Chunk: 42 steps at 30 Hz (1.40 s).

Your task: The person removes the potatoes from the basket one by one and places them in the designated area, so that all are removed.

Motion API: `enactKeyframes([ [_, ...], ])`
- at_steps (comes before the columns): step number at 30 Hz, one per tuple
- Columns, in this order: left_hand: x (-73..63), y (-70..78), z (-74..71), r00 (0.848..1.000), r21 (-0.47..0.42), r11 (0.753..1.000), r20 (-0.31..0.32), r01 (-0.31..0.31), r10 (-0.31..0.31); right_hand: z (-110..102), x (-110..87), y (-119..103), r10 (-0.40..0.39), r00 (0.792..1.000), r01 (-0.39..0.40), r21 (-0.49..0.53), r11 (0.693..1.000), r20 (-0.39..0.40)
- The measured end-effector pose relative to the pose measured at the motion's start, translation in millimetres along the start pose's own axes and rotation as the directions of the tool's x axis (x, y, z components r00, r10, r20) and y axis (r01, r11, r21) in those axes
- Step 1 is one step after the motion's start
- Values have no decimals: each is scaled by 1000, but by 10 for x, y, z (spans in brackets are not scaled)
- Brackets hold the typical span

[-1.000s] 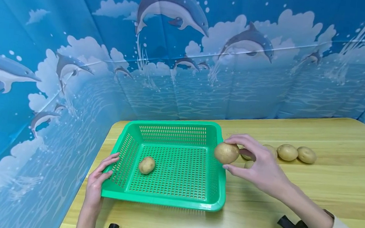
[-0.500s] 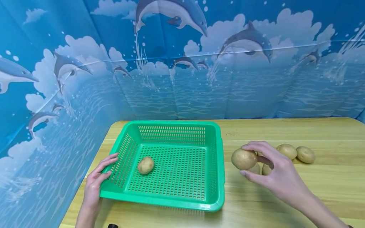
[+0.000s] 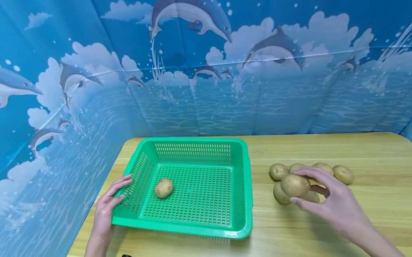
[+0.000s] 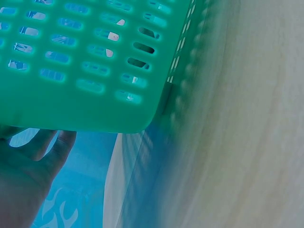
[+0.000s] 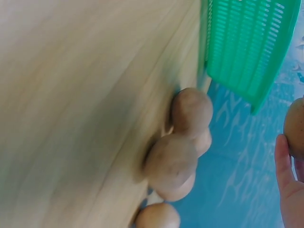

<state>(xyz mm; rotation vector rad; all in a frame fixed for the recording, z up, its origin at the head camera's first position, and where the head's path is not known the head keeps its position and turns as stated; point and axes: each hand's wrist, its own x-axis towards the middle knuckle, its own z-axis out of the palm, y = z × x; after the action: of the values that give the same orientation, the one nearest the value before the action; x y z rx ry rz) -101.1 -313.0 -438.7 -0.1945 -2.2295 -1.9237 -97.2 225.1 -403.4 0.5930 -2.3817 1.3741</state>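
My right hand (image 3: pixel 338 205) pinches a round tan potato (image 3: pixel 294 185) between thumb and fingertips. That potato is held above the table and overlaps a group of potatoes (image 3: pixel 279 171) in the head view, partly hiding some of them. At the right edge of the right wrist view, the held potato (image 5: pixel 295 128) shows beside the fingers. My left hand (image 3: pixel 106 205) grips the left rim of a green plastic basket (image 3: pixel 183 227), its fingers hooked over the edge. Inside the basket, toward its left side, lies a single potato (image 3: pixel 163 188).
The wooden table (image 3: pixel 291 248) carries the basket at left and several potatoes to its right, two of them (image 3: pixel 343 174) reaching farther right. A blue curtain printed with dolphins (image 3: pixel 201 100) hangs along the table's back and left sides.
My right hand has carried its potato rightward, from the basket's right rim to over the potato group. My left hand stays on the basket rim, and the potato inside the basket lies where it was.
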Motion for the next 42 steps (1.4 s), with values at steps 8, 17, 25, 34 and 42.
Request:
enactKeyframes([
  [8, -4, -3, -2, 1000, -3, 1000, 2, -3, 3, -148, -126, 120, 68, 997, -69, -67, 995, -25],
  [17, -3, -6, 1, 1000, -25, 1000, -10, -10, 9, -291, -240, 269, 116, 992, -121, -104, 987, -54],
  [25, -3, -2, 5, 1000, -35, 999, -9, -14, 13, -398, -298, 392, 172, 982, -182, -154, 971, -78],
  [34, 4, -16, -1, 1000, -28, 1000, -3, -12, 12, -533, -340, 589, 257, 966, -255, -230, 939, -22],
  [42, 5, -23, 7, 1000, -28, 999, -6, -16, 15, -587, -346, 696, 322, 946, -298, -322, 899, 24],
])
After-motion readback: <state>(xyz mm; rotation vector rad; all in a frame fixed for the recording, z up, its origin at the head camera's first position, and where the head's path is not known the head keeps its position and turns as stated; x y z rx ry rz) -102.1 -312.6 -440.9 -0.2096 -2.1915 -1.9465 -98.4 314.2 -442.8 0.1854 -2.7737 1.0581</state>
